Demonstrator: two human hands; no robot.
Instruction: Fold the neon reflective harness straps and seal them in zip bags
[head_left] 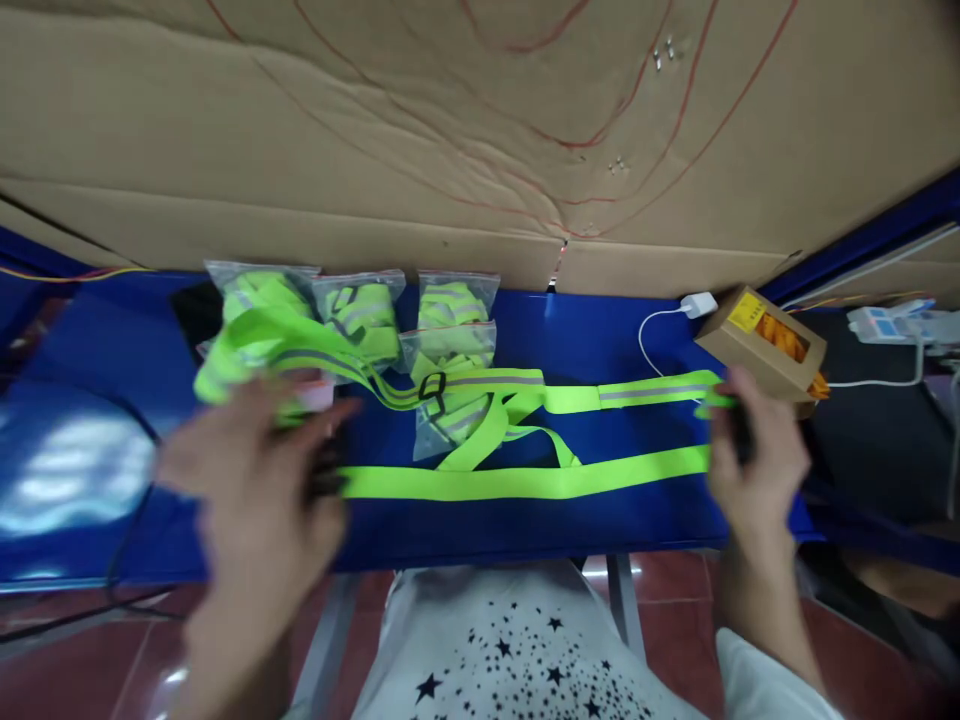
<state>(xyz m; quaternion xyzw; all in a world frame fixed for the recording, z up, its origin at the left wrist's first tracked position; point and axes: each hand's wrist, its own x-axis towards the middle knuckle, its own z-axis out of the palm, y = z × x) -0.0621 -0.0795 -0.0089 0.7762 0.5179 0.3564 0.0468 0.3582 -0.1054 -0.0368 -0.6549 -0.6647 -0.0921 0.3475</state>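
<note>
A neon yellow-green reflective strap vest (517, 482) lies stretched across the blue table (645, 330). My left hand (255, 480) grips its left end, fingers closed and blurred by motion. My right hand (750, 455) is closed on the right end, where both bands meet. A black buckle (433, 385) sits on the upper band near the middle. The upper band has a grey reflective stripe.
Several clear bags of folded neon vests (450, 300) lie along the table's back edge. A brown carton with orange contents (761, 340) and a white charger with cable (697, 303) sit at the right. Cardboard sheets (480, 130) stand behind. A power strip (896, 322) lies far right.
</note>
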